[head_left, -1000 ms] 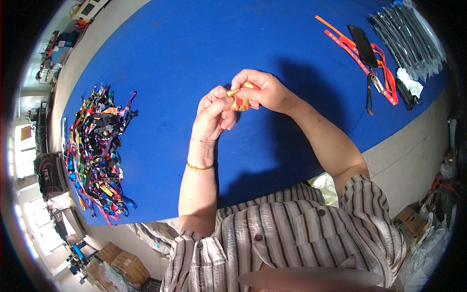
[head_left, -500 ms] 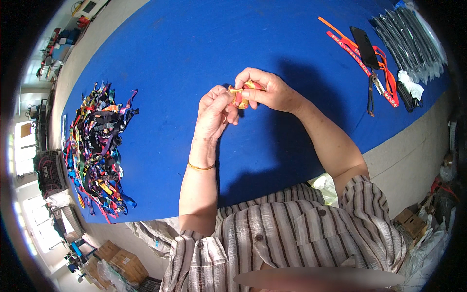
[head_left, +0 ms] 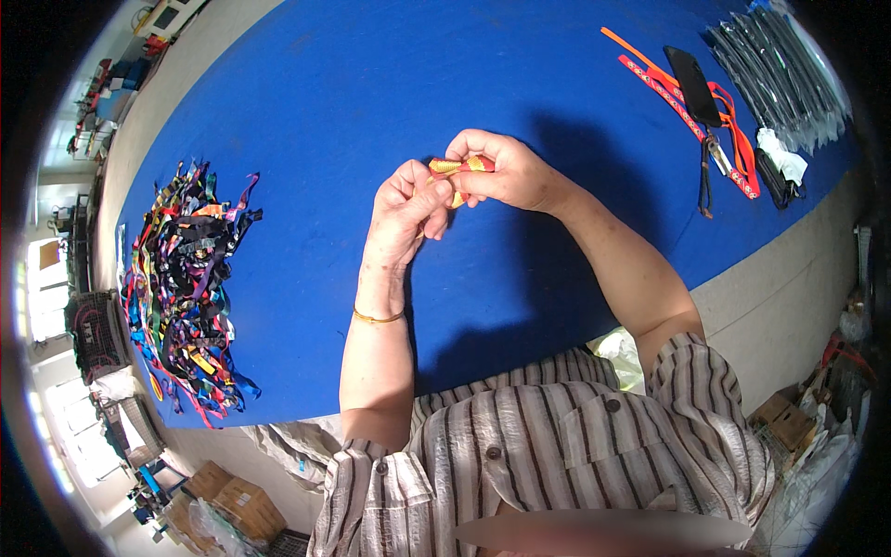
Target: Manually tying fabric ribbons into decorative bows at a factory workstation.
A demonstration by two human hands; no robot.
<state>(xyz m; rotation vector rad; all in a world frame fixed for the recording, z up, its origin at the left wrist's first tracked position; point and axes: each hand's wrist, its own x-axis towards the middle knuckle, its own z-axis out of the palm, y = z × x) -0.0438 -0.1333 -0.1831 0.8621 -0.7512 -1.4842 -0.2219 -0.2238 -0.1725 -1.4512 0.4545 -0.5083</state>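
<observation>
A small folded ribbon strap, red and yellow, is pinched between both hands above the blue table. My left hand closes thumb and fingers on its left end, with a thin gold bracelet at the wrist. From the other side, my right hand grips the strap with bent fingers, its thumb and fingertips near the left hand's. Part of the strap is hidden behind the fingers, so its full shape does not show.
A heap of multicoloured straps lies on the left of the blue table. At the far right are a black phone, orange and red lanyards, a white crumpled tissue and a stack of dark plastic-wrapped packs.
Both hands have shifted slightly left with the strap. More yellow and red of it shows above the fingertips, its folds lying differently.
</observation>
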